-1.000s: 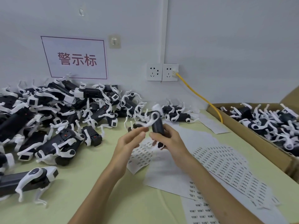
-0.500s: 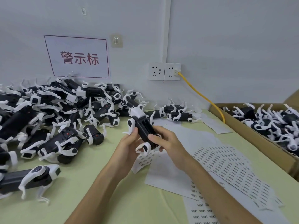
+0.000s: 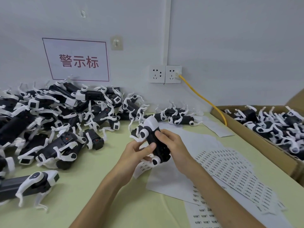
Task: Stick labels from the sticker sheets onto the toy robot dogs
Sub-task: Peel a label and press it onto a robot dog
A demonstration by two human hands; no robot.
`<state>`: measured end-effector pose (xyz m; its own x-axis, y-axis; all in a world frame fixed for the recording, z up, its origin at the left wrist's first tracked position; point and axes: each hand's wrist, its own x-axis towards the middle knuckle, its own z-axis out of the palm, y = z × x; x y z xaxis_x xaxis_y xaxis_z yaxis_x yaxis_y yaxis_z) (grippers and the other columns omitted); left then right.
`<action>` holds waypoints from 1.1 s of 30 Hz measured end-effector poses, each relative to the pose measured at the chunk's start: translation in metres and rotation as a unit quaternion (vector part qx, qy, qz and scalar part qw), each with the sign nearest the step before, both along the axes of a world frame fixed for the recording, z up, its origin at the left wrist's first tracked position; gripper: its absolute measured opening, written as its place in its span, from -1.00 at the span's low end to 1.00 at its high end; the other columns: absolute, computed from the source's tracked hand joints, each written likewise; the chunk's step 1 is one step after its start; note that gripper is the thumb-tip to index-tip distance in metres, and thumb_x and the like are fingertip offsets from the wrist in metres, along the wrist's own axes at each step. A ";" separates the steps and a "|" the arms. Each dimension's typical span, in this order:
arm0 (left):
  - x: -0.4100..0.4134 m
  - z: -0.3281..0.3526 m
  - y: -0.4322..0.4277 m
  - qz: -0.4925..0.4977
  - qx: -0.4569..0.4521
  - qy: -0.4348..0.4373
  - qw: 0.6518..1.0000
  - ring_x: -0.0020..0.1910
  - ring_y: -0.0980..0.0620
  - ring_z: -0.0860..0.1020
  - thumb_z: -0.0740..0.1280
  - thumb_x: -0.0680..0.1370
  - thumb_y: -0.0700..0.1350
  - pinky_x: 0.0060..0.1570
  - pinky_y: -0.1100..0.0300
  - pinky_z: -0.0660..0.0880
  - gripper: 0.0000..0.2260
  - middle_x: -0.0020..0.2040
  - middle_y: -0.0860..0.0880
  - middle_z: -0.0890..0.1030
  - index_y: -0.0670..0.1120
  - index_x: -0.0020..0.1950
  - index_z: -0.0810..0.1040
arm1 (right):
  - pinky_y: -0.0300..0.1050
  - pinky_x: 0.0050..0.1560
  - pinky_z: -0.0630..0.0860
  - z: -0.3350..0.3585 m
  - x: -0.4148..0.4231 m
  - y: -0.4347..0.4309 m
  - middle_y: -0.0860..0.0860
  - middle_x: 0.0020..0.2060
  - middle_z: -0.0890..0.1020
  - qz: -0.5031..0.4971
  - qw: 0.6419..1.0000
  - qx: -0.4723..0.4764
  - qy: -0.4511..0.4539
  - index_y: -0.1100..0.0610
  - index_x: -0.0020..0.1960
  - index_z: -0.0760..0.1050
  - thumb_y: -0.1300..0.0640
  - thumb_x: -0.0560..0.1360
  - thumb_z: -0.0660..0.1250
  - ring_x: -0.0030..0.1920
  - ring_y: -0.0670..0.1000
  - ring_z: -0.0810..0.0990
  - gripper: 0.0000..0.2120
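Green table [image 3: 102,186] with toy robot dogs [image 3: 65,142] and sticker sheets [image 3: 230,170]

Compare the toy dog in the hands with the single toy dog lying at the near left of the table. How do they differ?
The held dog is off the table, gripped by the left hand and the right hand; the single dog lies on the table, untouched. The held dog's white head points up toward the wall; the single dog's head points right. Both have black bodies with white heads and legs.
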<state>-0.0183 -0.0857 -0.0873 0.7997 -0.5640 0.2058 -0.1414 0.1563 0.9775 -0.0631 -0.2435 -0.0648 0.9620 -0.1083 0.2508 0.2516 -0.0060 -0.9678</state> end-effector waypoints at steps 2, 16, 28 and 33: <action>-0.001 0.000 0.000 -0.008 -0.010 0.006 1.000 0.01 -0.07 0.65 0.42 0.53 0.01 0.02 0.10 0.56 -0.63 0.14 -0.15 0.72 -0.13 0.29 0.64 | -0.32 -0.22 0.49 0.001 -0.001 -0.002 -0.07 -0.27 0.63 0.011 1.000 0.016 0.015 0.03 -0.19 0.62 -0.16 0.51 0.36 -0.23 -0.10 0.60 -0.72; 0.006 0.004 0.007 -0.021 -0.124 0.110 0.986 0.40 -0.32 0.50 0.30 0.63 0.11 0.26 -0.17 0.30 -0.51 0.37 -0.20 0.60 -0.14 0.48 0.50 | 0.19 0.26 0.52 -0.001 0.008 -0.006 0.24 0.12 0.68 0.045 0.997 0.059 -0.011 0.04 0.21 0.68 0.06 0.52 0.39 0.14 0.28 0.62 -0.71; 0.023 0.005 0.025 0.152 -0.318 0.260 0.899 -0.24 0.04 0.39 0.44 0.48 0.18 -0.13 0.21 0.39 -0.45 -0.20 -0.04 0.49 -0.02 0.41 0.50 | -0.29 0.22 0.33 -0.021 0.013 -0.010 -0.21 0.24 0.58 -0.053 0.924 -0.378 0.008 -0.15 0.35 0.55 -0.08 0.46 0.53 0.22 -0.23 0.51 -0.53; 0.022 0.008 0.026 0.181 -0.301 0.270 0.897 0.00 0.07 0.53 0.46 0.41 0.23 0.17 0.18 0.37 -0.70 -0.07 0.06 0.61 0.06 -0.02 0.65 | -0.12 0.35 0.25 -0.040 0.012 0.007 -0.25 0.33 0.48 0.029 0.870 -0.492 0.025 -0.21 0.42 0.44 -0.31 0.35 0.47 0.30 -0.16 0.37 -0.33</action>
